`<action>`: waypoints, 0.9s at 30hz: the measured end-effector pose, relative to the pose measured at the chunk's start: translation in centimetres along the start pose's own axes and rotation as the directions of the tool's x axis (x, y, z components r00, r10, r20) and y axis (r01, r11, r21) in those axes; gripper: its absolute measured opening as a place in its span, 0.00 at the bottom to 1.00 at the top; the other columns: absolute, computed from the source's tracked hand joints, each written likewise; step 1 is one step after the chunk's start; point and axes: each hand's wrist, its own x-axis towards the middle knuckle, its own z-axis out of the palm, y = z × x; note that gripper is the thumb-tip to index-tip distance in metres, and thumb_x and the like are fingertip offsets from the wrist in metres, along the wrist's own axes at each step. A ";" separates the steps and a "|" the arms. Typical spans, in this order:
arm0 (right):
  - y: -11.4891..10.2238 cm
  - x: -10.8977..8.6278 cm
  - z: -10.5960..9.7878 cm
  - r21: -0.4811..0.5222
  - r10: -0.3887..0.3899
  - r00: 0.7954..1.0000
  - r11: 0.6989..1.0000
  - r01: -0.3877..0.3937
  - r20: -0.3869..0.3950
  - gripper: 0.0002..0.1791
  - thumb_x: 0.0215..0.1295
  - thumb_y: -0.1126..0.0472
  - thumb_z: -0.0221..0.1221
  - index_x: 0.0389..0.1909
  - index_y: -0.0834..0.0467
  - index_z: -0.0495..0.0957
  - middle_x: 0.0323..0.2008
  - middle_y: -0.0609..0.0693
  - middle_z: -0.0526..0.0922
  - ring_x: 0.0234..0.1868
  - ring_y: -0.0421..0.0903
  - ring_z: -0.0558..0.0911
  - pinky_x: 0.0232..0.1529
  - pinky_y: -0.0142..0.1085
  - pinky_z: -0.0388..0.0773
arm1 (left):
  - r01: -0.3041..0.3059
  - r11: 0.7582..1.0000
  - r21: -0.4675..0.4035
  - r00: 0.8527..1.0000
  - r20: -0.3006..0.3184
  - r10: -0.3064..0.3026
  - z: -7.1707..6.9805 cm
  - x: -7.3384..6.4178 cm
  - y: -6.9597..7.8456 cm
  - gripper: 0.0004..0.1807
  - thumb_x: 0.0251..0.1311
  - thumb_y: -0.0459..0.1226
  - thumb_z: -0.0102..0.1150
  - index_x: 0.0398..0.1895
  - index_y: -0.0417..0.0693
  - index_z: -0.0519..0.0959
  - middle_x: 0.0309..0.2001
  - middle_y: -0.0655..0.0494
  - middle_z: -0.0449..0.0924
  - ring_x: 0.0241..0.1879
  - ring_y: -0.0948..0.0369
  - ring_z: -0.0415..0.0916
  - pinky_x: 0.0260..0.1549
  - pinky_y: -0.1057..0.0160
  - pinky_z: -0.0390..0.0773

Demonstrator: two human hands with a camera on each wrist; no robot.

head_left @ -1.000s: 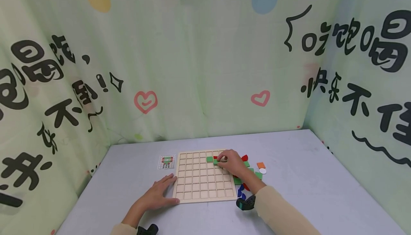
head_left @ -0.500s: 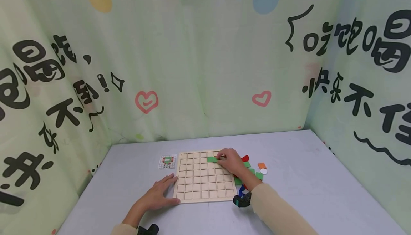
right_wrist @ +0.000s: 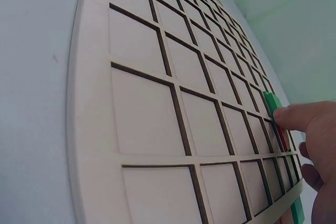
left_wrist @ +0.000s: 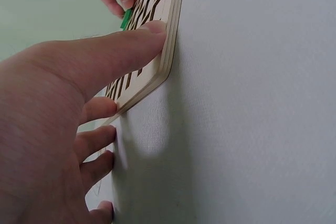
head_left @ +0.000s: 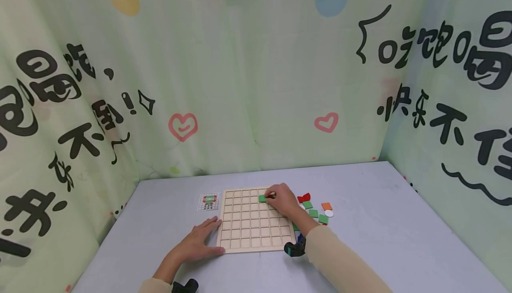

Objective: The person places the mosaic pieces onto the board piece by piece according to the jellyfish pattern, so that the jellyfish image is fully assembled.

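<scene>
A pale wooden grid board [head_left: 245, 232] lies on the table. My left hand [head_left: 196, 242] rests at its near left corner, thumb [left_wrist: 134, 48] over the rim and the other fingers, nearly straight, along the left side. Toward the far right of the board, my right hand [head_left: 282, 200] pinches at a green square tile [right_wrist: 271, 102] with curled fingers. Beside that tile a red piece [right_wrist: 284, 139] shows under the fingertips in the right wrist view. The hand hides part of the tiles from the head view.
Right of the board lie loose pieces: green tiles [head_left: 313, 213], red pieces [head_left: 306, 197], an orange square [head_left: 326, 206], a white disc [head_left: 329, 213] and a blue piece [head_left: 300, 237] partly behind the right wrist. A printed pattern card [head_left: 209, 202] lies left of the board.
My right hand has shifted a little left across the board, covering more of the green tiles and uncovering loose pieces at the right. The left hand has stayed in place.
</scene>
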 end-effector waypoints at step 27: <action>-2.0 0.9 2.3 -0.033 0.009 1.000 0.999 -0.009 0.001 0.02 0.59 0.59 0.67 0.32 0.53 0.86 0.38 0.47 0.86 0.39 0.44 0.74 0.41 0.39 0.77 | -0.007 1.000 -0.020 1.000 0.005 0.007 -0.1 0.0 -0.1 0.48 0.47 0.56 0.70 0.70 0.47 0.65 0.74 0.46 0.59 0.73 0.43 0.55 0.69 0.32 0.50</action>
